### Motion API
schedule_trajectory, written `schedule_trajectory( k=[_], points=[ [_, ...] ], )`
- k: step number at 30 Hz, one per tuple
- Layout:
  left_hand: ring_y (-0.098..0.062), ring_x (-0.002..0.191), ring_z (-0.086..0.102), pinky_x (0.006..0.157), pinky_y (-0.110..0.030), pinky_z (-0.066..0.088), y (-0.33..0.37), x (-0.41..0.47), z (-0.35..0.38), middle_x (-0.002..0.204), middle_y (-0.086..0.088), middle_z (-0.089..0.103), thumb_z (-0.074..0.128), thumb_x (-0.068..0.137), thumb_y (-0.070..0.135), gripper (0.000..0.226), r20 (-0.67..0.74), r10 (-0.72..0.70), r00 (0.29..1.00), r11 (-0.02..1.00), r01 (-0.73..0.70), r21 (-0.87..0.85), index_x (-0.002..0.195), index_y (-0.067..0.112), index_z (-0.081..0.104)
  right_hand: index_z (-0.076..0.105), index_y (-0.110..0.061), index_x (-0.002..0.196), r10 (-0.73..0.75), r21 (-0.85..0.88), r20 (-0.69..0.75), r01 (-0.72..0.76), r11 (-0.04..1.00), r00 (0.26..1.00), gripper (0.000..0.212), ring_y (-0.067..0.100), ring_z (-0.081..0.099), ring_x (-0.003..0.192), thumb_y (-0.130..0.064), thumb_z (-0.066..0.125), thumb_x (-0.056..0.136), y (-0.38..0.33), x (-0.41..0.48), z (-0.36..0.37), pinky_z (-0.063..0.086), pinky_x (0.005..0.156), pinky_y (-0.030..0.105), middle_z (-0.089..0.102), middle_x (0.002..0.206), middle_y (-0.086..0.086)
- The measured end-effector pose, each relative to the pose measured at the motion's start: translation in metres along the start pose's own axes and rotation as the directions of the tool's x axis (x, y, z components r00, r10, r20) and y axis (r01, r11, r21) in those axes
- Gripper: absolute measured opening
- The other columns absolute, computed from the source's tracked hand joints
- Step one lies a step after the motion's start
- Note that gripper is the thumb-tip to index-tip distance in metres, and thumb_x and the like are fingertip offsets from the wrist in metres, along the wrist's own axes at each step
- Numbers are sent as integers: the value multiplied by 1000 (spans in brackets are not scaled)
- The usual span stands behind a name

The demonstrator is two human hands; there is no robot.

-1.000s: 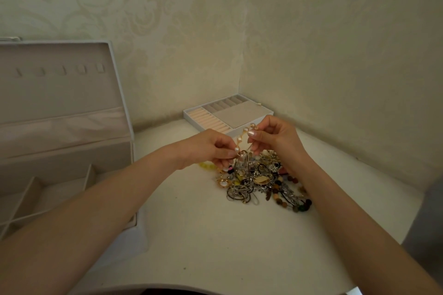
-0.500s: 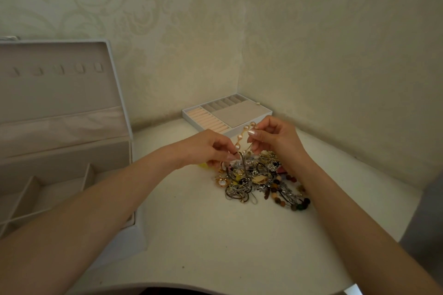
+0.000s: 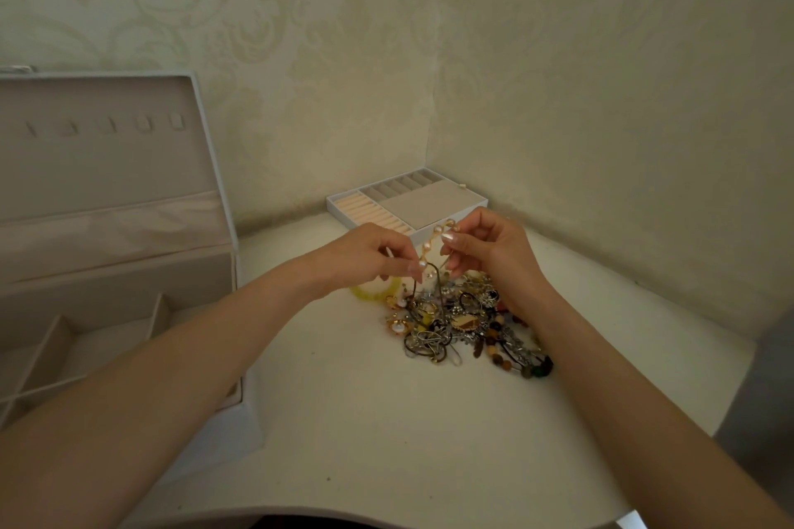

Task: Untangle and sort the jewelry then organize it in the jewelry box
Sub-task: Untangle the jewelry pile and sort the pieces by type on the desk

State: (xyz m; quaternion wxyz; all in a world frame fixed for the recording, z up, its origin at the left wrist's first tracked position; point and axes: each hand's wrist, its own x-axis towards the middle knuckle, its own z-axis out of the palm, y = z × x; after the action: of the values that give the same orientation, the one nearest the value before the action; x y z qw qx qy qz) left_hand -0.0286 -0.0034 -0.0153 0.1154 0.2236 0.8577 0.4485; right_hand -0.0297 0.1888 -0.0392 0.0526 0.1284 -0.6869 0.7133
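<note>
By my reading, you are working through the very start of this job. On the curved white desk (image 3: 386,421), the large white jewelry box with its lid standing open (image 3: 129,271) is showing bare divided compartments at your left. The shallow white tray with beige ring rolls and grey slots (image 3: 408,202) is lying in the far corner and is looking bare too, as far as can be told. The mixed heap of silver chains, gold pieces and dark wooden beads (image 3: 464,322) is lying knotted on the desk between you and the tray. A yellow bead bracelet (image 3: 374,292) is poking out at its left edge. Nothing is looking sorted or stowed yet, so nearly all the untangling and placing is waiting for you.

Your left hand (image 3: 369,258) and right hand (image 3: 490,249) are hovering just above the far side of the heap, near each other but apart. Between them you are holding a short strand of pale pearls on gold links (image 3: 429,243). Your right fingers (image 3: 449,236) are pinching its upper end, the rest loosely bent. Your left fingers (image 3: 414,268) are curling in and pinching its lower end. A thin dark cord loop (image 3: 429,275) is rising from the heap just beneath that pinch. Whether it is snagging the strand, I cannot tell.
</note>
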Motion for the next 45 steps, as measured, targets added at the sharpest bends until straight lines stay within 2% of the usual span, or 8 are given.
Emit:
schedule_trajectory(
  k=[5, 17, 20, 22, 26, 30, 37, 45],
  points=[
    [-3, 56, 51, 51, -15, 37, -2, -1, 0, 69, 6, 67, 61, 89, 10, 10, 53, -18, 998, 1000, 18, -6, 81, 11, 67, 57, -2, 76, -19, 15, -45, 19, 1000, 999, 12, 16, 59, 48, 3, 66, 82, -1, 2, -6, 51, 47, 25, 66, 62, 6],
    [-7, 52, 52, 49, -15, 40, -8, 6, 3, 63, -3, 64, 66, 85, 7, 13, -17, -5, 1000, 998, 4, -68, 77, 17, 62, 56, -2, 76, -36, 49, -9, 36, 998, 999, 12, 16, 59, 50, 3, 64, 82, -1, 1, 1, 51, 48, 25, 66, 63, 7],
    [2, 59, 53, 55, -8, 38, -7, 4, 2, 75, -1, 65, 68, 85, 13, 6, 93, -34, 995, 994, 24, 104, 80, 16, 65, 56, 0, 78, -44, 60, -48, 47, 997, 998, 10, 15, 59, 49, 4, 63, 83, 0, 3, 0, 51, 47, 25, 66, 62, 6],
    [4, 69, 53, 62, -9, 39, -10, 7, 0, 84, 6, 64, 68, 85, 22, 5, -1, -32, 999, 971, 31, 236, 85, 17, 67, 57, -1, 81, -46, 67, -86, 52, 996, 995, 8, 15, 59, 48, 4, 63, 84, 1, 4, -2, 51, 47, 25, 66, 62, 7],
    [-18, 91, 55, 74, -30, 43, -17, 13, -9, 98, 0, 60, 63, 87, 37, 20, -369, -116, 922, 778, 315, 543, 91, 20, 54, 57, -4, 85, -29, 35, -171, 35, 999, 985, 9, 15, 57, 46, 1, 64, 85, 4, 6, -4, 50, 44, 24, 65, 62, 7],
    [-22, 99, 57, 71, -28, 42, -22, 20, -6, 99, -4, 55, 59, 88, 43, 34, -321, -344, 882, 578, 468, 668, 99, 13, 49, 56, -5, 86, -20, 1, -214, 21, 1000, 977, 9, 16, 57, 45, -2, 64, 86, 6, 7, -3, 49, 43, 25, 63, 65, 11],
    [-21, 75, 59, 61, -31, 46, -13, 32, -2, 69, 0, 56, 65, 82, 26, 24, -248, -248, 936, 694, 350, 629, 66, 13, 52, 56, -4, 86, -14, -4, -244, 13, 1000, 970, 10, 18, 58, 45, -4, 66, 86, 4, 8, -9, 50, 44, 27, 63, 67, 12],
    [-18, 78, 56, 74, -34, 45, 17, 81, -1, 85, -2, 59, 62, 87, 16, 11, -226, 188, 956, 833, -33, 552, 88, 12, 52, 55, -7, 82, -63, -10, -361, 64, 998, 930, 13, 16, 58, 43, -2, 65, 87, -16, 30, -39, 50, 43, 25, 63, 67, 15]
  ],
)
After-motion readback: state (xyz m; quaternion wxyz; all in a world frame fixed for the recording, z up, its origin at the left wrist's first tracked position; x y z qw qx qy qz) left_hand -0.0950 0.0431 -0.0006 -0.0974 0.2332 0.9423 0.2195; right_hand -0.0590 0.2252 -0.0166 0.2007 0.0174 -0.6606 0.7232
